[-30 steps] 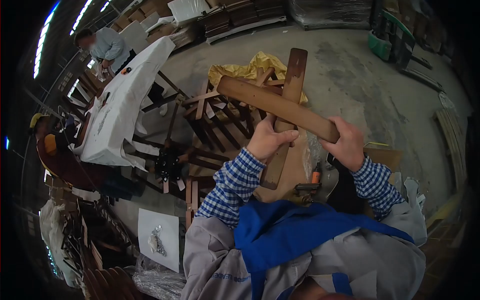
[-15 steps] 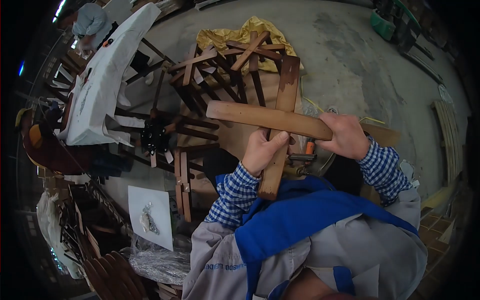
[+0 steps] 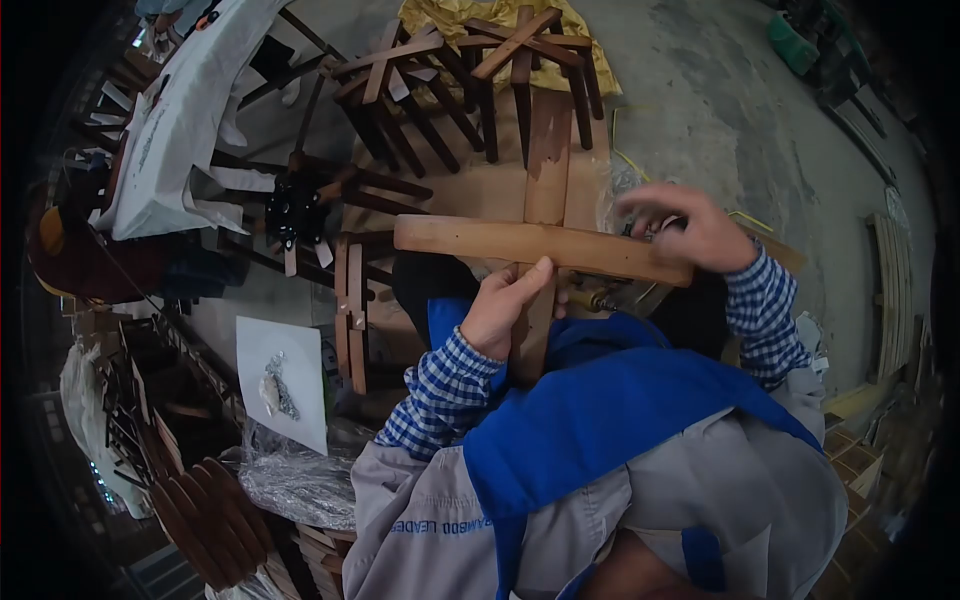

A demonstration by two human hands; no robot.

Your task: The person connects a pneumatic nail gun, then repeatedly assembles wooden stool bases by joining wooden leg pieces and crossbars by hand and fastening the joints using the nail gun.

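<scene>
In front of my lap is a wooden cross, made of two flat brown bars crossing near the middle. The upper end of its long bar looks darker and rough. My left hand clasps this bar just below the crossing, thumb pressed on the top face. Above the right end of the crossbar, my right hand is lifted off the wood, its fingers loosely bent and apart, slightly blurred. Under the crossbar, a brass-coloured tool part shows, mostly hidden.
Dark wooden stool frames stand ahead on cardboard and yellow sheeting. To my left, small metal hardware lies on a white board. A white-covered table and co-workers are farther left. Planks lie at right.
My right hand has let go of the crossbar's right end and risen slightly above it. My left hand keeps its hold on the cross. The view has shifted a little.
</scene>
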